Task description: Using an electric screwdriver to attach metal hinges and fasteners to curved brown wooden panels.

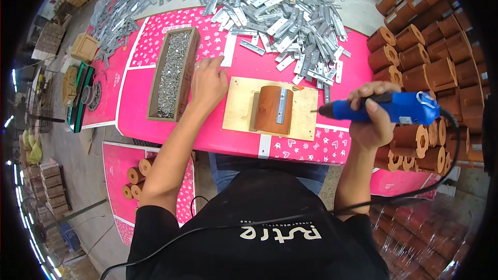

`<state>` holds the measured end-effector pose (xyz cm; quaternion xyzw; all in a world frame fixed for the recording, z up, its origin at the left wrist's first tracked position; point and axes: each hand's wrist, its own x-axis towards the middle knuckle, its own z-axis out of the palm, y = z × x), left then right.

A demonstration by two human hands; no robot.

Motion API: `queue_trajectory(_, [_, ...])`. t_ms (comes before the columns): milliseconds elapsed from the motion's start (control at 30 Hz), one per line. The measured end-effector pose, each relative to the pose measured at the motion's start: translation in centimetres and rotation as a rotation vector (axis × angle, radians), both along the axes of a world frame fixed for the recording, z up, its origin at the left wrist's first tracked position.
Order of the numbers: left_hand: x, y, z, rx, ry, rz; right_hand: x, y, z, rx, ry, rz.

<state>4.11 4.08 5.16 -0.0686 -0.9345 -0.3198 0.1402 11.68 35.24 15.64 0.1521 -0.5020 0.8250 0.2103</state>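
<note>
My right hand [371, 116] is wrapped round a blue electric screwdriver [410, 108], whose bit points left toward a plywood board [236, 109]. On that board a reddish-brown curved wooden block [268, 110] sits against a thin wooden stop. A grey metal strip with holes [281, 106] lies along the block's top. My left hand [209, 85] is beside a long wooden box [154, 105] full of small screws [174, 72]. Its fingers look slightly bent and apart, resting near the pink tabletop; whether a small screw is under them is hidden.
A big heap of metal strips [280, 13] covers the table's far side. Stacked brown wooden blocks [415, 67] rise at the right. The screwdriver's black cable [415, 192] runs across my body. More wooden cylinders [136, 175] lie on a lower pink surface at the left.
</note>
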Motion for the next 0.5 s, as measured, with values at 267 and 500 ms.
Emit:
queue_trajectory(267, [-5.3,-0.8,-1.8,-0.533,-0.039,-0.004,2.5,-0.5,-2.6,-0.058,-0.189,-0.085])
queue_trajectory(500, [-5.0,-0.7,-2.6,-0.626,0.03,0.009,3.0,-0.7,-2.8,-0.025,-0.273,-0.099])
